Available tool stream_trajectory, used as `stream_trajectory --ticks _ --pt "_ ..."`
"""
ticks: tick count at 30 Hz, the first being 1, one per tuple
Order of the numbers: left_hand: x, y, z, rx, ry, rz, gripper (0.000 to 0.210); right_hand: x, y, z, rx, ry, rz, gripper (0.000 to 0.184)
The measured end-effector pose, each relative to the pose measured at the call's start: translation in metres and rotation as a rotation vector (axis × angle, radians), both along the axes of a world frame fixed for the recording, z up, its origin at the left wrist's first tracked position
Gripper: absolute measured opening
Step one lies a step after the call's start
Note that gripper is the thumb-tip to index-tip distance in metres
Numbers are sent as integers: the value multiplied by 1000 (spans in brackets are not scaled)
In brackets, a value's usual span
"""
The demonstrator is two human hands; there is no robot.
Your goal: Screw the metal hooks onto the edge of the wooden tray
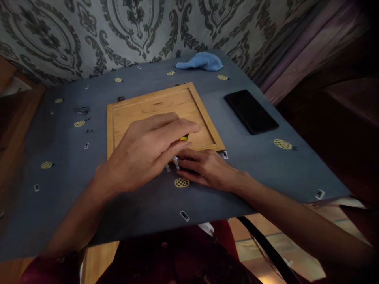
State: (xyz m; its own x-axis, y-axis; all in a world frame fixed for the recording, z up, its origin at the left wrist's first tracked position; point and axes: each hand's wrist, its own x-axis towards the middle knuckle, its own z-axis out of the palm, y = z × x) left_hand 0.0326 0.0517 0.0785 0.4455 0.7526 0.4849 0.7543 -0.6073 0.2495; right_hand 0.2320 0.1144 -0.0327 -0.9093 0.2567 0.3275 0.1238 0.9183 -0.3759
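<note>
A square wooden panel with a raised frame lies on the cloth-covered table. My left hand arches over its near part, fingers closed around a tool with a yellow-and-black handle. Most of that tool is hidden by the hand, so its kind does not show. At the panel's near edge, the fingers of my right hand are closed against a small shiny metal fitting. The left thumb and fingers partly cover this fitting, and the two hands are close together.
A black phone lies right of the panel. Toward the back is a bunched blue cloth. Small dark hardware lies on the left, and a dark fitting sits by the panel's far edge. A patterned curtain hangs behind the table.
</note>
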Motion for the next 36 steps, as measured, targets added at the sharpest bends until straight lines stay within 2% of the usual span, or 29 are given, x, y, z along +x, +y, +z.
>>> stream_trajectory --ticks 7,11,21,26,36 --pt "3 0 -4 61 79 72 15 0 0 -2 2 25 -13 31" --pt "2 0 -5 86 40 106 16 0 0 0 -25 -1 -5 30" --pt "1 -1 0 18 -4 57 19 1 0 0 7 8 0 28" --pt "2 0 -2 7 -11 37 16 1 0 -1 27 5 -7 29" --pt "1 -1 -2 43 -13 87 16 0 0 0 18 14 -1 27"
